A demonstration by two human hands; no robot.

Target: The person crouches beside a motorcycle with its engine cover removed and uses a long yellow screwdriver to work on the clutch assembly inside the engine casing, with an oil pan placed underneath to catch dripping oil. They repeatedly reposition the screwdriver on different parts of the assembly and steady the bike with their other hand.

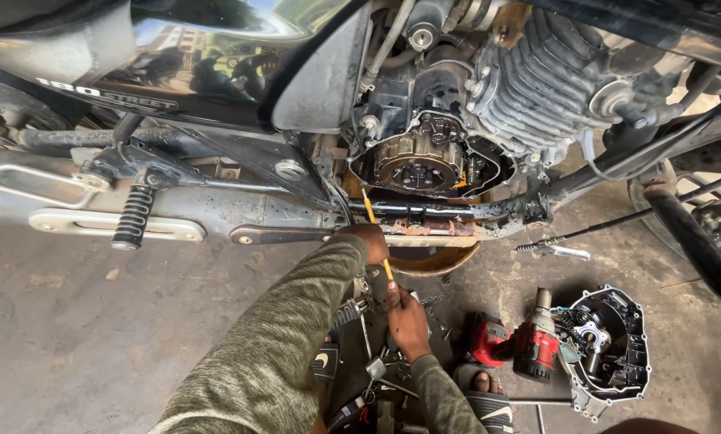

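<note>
A motorcycle stands side-on with its clutch cover off and the round clutch [419, 163] exposed. A thin yellow rod-like tool [368, 209] slants from just below the clutch down toward me. My left hand [367, 240], in a grey-green sleeve, is curled around the rod's middle against the lower frame rail [449, 210]. My right hand [407, 316] sits lower and pinches the rod's bottom end with its fingertips. How the tool's tip meets the engine is hidden.
A drain pan [434, 259] sits under the engine. The removed clutch cover [610, 345] and a red power wrench [537, 344] lie on the concrete at right. Loose hand tools [367, 366] are scattered below my hands. A footpeg [133, 215] and a cable end [553, 249] stick out nearby.
</note>
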